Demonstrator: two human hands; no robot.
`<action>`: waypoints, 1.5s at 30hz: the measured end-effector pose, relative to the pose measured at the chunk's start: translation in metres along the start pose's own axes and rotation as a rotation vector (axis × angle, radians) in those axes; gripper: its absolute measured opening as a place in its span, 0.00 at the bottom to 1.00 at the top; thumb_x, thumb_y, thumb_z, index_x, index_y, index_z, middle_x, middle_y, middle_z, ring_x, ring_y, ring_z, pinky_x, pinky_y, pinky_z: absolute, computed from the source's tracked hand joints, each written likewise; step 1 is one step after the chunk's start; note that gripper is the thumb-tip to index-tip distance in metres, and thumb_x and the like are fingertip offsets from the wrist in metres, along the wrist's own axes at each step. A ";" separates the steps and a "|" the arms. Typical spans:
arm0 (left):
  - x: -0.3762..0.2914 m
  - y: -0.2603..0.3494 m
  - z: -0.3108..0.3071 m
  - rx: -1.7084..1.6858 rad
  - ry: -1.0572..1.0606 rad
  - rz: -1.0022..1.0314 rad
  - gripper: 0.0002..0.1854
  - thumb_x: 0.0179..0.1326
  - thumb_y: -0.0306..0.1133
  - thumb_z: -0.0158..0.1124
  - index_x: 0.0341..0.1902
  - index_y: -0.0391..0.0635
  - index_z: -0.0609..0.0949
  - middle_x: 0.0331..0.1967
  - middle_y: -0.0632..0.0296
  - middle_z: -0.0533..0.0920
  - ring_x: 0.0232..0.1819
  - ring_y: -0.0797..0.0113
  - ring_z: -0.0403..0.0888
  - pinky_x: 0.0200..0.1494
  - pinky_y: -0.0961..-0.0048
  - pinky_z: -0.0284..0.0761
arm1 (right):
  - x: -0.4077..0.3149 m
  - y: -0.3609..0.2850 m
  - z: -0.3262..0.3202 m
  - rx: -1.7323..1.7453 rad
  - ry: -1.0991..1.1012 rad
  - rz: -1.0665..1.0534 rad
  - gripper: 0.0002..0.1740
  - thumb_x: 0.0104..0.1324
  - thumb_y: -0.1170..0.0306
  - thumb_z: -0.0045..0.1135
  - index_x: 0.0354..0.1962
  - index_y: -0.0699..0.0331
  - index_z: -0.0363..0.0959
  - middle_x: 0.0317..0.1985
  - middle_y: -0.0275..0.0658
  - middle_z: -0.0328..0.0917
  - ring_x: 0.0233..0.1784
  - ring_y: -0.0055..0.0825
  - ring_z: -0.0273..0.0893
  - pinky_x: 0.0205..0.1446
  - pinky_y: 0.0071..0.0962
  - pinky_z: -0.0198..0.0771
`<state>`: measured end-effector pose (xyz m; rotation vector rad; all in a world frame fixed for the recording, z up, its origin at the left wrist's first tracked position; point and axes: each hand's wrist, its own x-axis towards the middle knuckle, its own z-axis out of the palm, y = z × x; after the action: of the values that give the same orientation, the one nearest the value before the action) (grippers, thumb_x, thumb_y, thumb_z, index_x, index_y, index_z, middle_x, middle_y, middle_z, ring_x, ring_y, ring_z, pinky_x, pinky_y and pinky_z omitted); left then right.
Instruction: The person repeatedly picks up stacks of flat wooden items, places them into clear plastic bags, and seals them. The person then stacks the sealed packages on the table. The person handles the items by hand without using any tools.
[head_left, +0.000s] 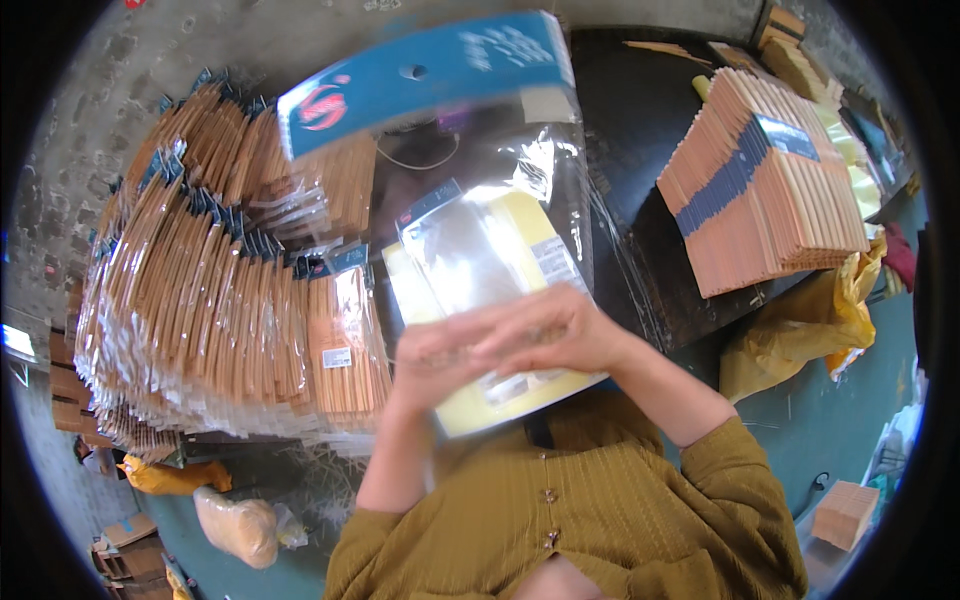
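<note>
A large clear plastic bag with a blue header rises close before the camera, blurred. Its right edge runs down to my right hand, whose curled fingers seem to grip its lower end. My left hand overlaps the right one; blur hides what its fingers hold. Beneath both hands are clear flat bags with a dark header and a printed label, lying on pale yellow sheets. To the left, a bagged bundle of wooden slats bears a white label.
Rows of bagged wooden slats cover the table's left side. A fanned stack of slats with blue bands stands on the dark table. A yellow sack hangs at its right edge. A plastic-wrapped bundle lies on the floor.
</note>
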<state>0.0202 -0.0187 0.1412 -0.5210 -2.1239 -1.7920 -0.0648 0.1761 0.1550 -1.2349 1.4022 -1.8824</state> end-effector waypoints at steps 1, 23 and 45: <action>-0.001 -0.001 0.004 0.034 0.072 0.041 0.16 0.49 0.35 0.77 0.38 0.37 0.85 0.33 0.56 0.87 0.30 0.70 0.85 0.30 0.77 0.80 | 0.004 0.003 0.006 -0.075 0.039 -0.165 0.16 0.53 0.76 0.71 0.42 0.57 0.84 0.48 0.39 0.83 0.56 0.35 0.80 0.58 0.32 0.78; -0.048 -0.078 0.002 -0.408 0.002 -0.457 0.24 0.49 0.38 0.74 0.49 0.40 0.82 0.45 0.55 0.84 0.43 0.61 0.83 0.49 0.66 0.78 | -0.047 0.078 0.005 -0.122 0.297 0.197 0.31 0.53 0.72 0.72 0.56 0.64 0.75 0.62 0.42 0.73 0.66 0.34 0.69 0.69 0.31 0.62; -0.104 -0.192 0.011 0.719 -0.212 -0.535 0.15 0.59 0.34 0.65 0.49 0.44 0.80 0.45 0.59 0.81 0.46 0.63 0.78 0.50 0.66 0.73 | -0.040 0.113 0.001 -0.225 0.240 0.147 0.22 0.53 0.80 0.69 0.48 0.66 0.80 0.42 0.38 0.85 0.43 0.18 0.80 0.48 0.21 0.75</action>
<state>0.0222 -0.0448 -0.0759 0.0602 -3.0353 -1.0438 -0.0595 0.1666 0.0353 -0.9955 1.8217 -1.8577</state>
